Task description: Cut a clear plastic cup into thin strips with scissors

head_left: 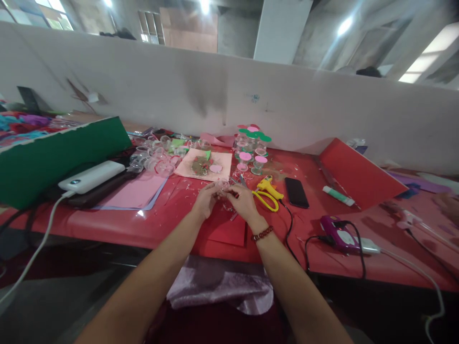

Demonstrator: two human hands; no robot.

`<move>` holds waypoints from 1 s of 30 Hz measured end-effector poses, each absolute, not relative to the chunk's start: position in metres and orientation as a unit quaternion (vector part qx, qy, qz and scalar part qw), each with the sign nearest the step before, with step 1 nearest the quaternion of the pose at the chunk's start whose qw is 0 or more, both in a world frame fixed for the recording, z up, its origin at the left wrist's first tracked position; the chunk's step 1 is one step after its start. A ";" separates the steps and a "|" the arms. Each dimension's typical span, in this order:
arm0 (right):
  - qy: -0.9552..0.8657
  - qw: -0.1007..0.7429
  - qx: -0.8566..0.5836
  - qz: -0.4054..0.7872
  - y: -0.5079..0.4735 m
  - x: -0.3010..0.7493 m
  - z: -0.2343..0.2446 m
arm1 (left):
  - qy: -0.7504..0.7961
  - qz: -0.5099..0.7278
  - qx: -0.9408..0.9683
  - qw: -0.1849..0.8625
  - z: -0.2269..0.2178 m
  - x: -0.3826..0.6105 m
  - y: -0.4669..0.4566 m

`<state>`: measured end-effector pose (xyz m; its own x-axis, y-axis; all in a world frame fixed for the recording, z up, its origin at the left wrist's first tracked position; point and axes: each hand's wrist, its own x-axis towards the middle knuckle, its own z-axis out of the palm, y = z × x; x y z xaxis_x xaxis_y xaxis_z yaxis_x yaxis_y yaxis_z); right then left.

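Note:
Both hands meet over the near middle of the red table. My left hand [206, 199] has its fingers closed around a small clear plastic piece [222, 184], which looks like one of the clear cups. My right hand [243, 203] is closed against the same piece, with a small dark object [234, 194] at its fingers. What that dark object is, I cannot make out. Small scraps lie on the table below the hands. Just right of the right hand lie a yellow hot glue gun [267, 185] and a yellow loop handle [267, 201].
Clear plastic cups [158, 160] are heaped at back left. Stacked cups with coloured paper discs [253, 148] stand behind the hands. Nearby are a pink sheet with debris [182, 165], a black phone [296, 192], a glue stick [338, 196], a purple power strip [340, 236] and trailing cables.

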<state>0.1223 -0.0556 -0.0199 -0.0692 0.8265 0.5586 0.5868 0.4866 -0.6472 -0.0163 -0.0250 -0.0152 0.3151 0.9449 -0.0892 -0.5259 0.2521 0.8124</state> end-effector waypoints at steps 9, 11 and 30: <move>-0.694 0.492 -0.501 0.162 -0.060 0.121 -0.015 | 0.298 0.477 0.335 0.756 -0.013 -0.017 -0.027; -0.697 0.490 -0.499 0.157 -0.060 0.121 -0.015 | 0.294 0.476 0.337 0.758 -0.013 -0.017 -0.027; -0.631 0.540 -0.535 0.153 -0.061 0.123 -0.015 | 0.262 0.468 0.381 0.753 -0.013 -0.015 -0.031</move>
<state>0.1229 -0.0612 -0.0150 0.1563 0.8409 0.5181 0.5104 0.3803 -0.7713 -0.0154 -0.0307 -0.0129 0.4247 0.9045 -0.0380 -0.5059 0.2719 0.8186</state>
